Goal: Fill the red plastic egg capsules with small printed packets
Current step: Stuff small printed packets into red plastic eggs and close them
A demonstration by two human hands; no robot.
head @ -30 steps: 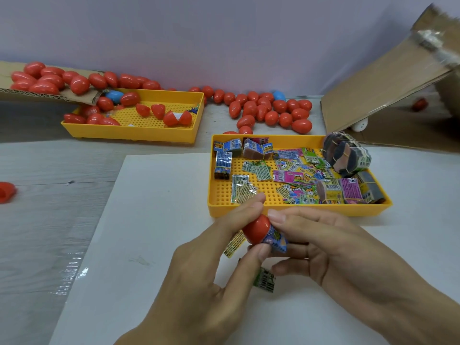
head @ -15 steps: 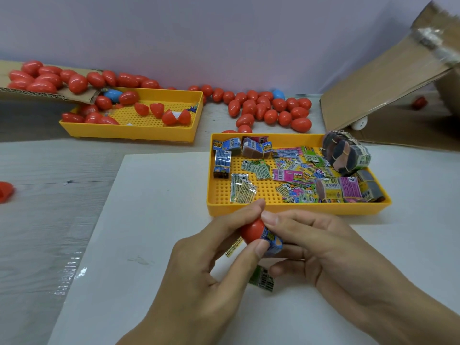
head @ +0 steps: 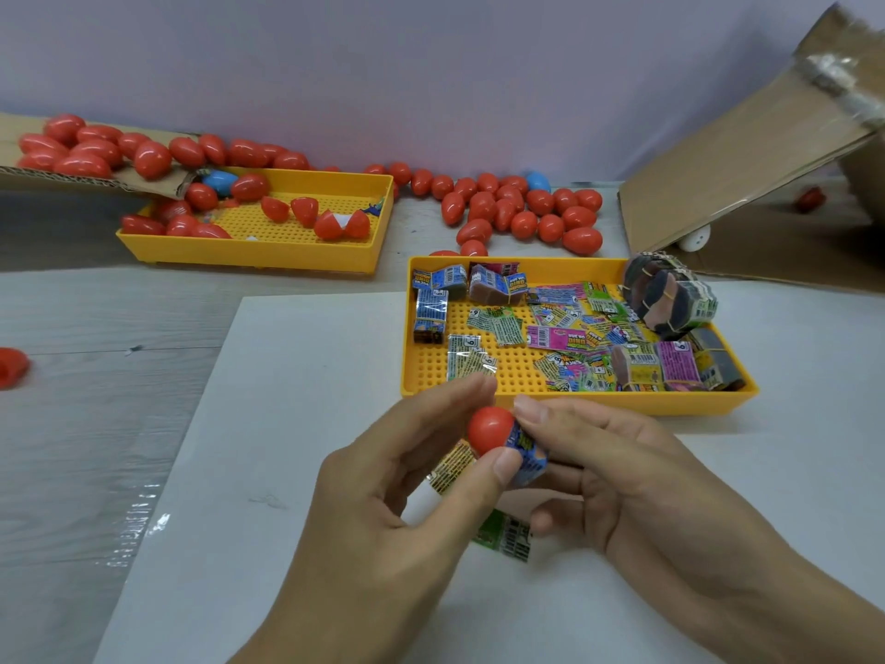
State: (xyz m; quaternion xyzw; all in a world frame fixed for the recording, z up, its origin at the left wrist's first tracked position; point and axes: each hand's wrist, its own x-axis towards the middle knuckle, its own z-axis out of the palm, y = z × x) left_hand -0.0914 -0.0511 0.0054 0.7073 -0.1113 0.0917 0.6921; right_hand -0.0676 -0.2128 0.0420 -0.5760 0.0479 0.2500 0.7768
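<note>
The red egg capsule half (head: 489, 428) sits just in front of the near yellow tray (head: 574, 402), above the white sheet (head: 297, 424), pinched between the thumb and forefinger of the left hand (head: 383, 519). A blue printed packet (head: 527, 455) pokes out of its open side, pressed by the curled fingers of the right hand (head: 622, 472). Compared with a second ago, the hands have drawn slightly closer to the tray and the packet is a little deeper in the shell. A yellow packet (head: 450, 467) and a green packet (head: 505, 536) show beneath the hands. The tray holds loose packets (head: 555, 337) and banded bundles (head: 670, 299). Farther back on the tabletop (head: 96, 424) lie closed red eggs (head: 522, 213), a second yellow tray (head: 258, 251) and a cardboard flap (head: 747, 151).
</note>
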